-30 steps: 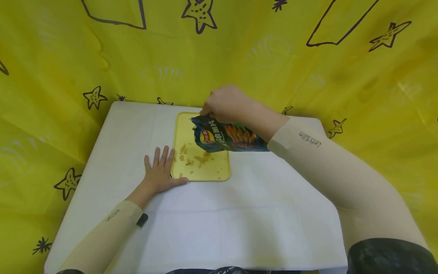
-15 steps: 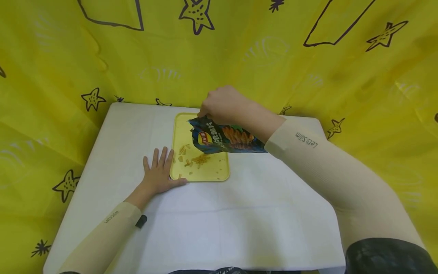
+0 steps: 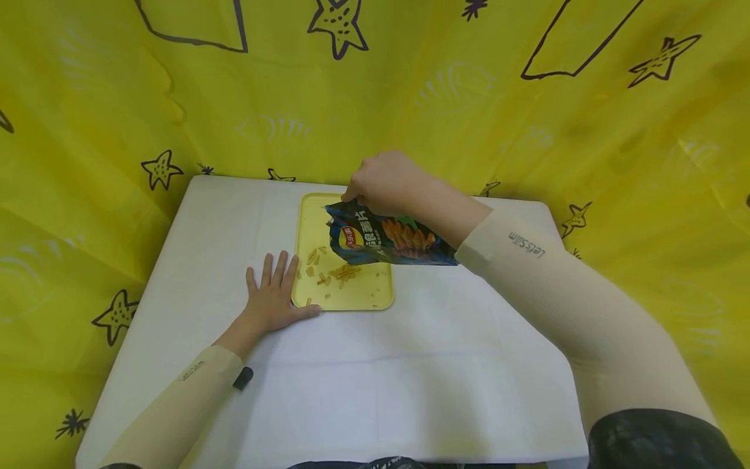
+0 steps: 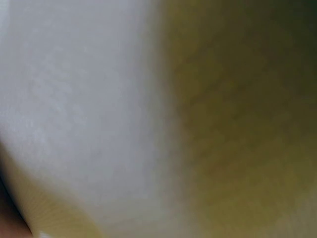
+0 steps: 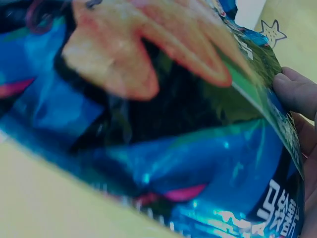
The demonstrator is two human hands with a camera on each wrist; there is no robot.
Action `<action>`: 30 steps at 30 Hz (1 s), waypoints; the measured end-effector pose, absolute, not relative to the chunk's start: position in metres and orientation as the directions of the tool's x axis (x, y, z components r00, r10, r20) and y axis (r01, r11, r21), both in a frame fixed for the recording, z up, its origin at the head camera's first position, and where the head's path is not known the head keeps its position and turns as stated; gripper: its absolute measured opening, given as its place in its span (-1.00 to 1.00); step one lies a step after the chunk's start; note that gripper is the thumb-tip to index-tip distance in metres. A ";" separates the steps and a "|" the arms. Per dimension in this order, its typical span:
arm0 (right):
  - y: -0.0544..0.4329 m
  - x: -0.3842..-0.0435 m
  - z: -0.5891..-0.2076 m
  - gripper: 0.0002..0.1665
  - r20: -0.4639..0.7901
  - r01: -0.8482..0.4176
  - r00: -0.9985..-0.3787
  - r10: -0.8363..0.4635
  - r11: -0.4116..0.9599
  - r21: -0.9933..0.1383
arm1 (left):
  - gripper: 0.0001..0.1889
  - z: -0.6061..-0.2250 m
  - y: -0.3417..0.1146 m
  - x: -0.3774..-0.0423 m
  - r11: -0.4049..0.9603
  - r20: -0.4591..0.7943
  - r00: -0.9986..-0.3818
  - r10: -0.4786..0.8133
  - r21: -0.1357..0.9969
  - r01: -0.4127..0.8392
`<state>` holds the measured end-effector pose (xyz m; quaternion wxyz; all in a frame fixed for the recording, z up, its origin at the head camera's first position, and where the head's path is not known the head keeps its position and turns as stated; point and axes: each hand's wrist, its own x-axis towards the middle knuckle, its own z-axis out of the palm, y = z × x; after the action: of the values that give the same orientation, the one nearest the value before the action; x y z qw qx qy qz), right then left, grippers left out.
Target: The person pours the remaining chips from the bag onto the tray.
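Note:
A dark blue chip bag (image 3: 404, 238) with a red and yellow logo is held by my right hand (image 3: 383, 182) near its torn end. The bag lies on its side in the air, its torn end over the yellow tray (image 3: 351, 301). In the right wrist view the bag (image 5: 173, 129) fills most of the picture, and the thumb (image 5: 297, 91) presses on its edge. Broken potato chips (image 3: 344, 272) and crumbs are scattered on the tray. My left hand (image 3: 271, 301) lies flat with fingers spread at the tray's left edge, thumb along the near corner. The left wrist view is blurred.
The tray rests on a white-covered table (image 3: 375, 391). Behind and beside the table hangs a yellow curtain (image 3: 387, 104) with star drawings. Dark clothing shows at the table's near edge.
More chips lie in a small heap below the bag's torn end than a second ago. The right hand and bag have shifted only slightly; the left hand has kept its place.

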<state>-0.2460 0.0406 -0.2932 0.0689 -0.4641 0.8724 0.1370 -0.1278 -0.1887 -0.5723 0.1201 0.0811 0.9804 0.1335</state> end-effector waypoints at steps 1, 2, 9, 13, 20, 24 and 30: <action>0.041 -0.246 -0.294 -0.61 -0.244 -0.828 -0.561 -0.791 0.534 0.173 | 0.35 -0.572 -0.189 -0.128 0.951 -0.213 -0.958 0.193 0.281 0.129; 0.042 -0.246 -0.294 -0.61 -0.240 -0.827 -0.562 -0.792 0.535 0.173 | 0.35 -0.572 -0.188 -0.128 0.951 -0.214 -0.958 0.193 0.282 0.128; 0.045 -0.247 -0.296 -0.61 -0.235 -0.827 -0.563 -0.793 0.539 0.161 | 0.34 -0.570 -0.187 -0.128 0.951 -0.228 -0.955 0.191 0.282 0.123; 0.047 -0.246 -0.297 -0.62 -0.226 -0.827 -0.562 -0.796 0.537 0.166 | 0.34 -0.569 -0.187 -0.129 0.952 -0.224 -0.955 0.193 0.280 0.127; 0.044 -0.247 -0.292 -0.59 -0.248 -0.807 -0.590 -0.768 0.562 0.181 | 0.34 -0.569 -0.186 -0.128 0.949 -0.208 -0.959 0.191 0.288 0.127; 0.043 -0.247 -0.291 -0.59 -0.257 -0.809 -0.587 -0.767 0.560 0.178 | 0.34 -0.571 -0.186 -0.129 0.951 -0.217 -0.958 0.189 0.284 0.123; 0.043 -0.248 -0.292 -0.60 -0.250 -0.812 -0.584 -0.773 0.560 0.164 | 0.35 -0.572 -0.186 -0.130 0.948 -0.211 -0.958 0.194 0.293 0.128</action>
<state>-0.2475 0.0426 -0.2919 0.0747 -0.4500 0.8801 0.1314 -0.1295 -0.1865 -0.5722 0.1195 0.0821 0.9796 0.1393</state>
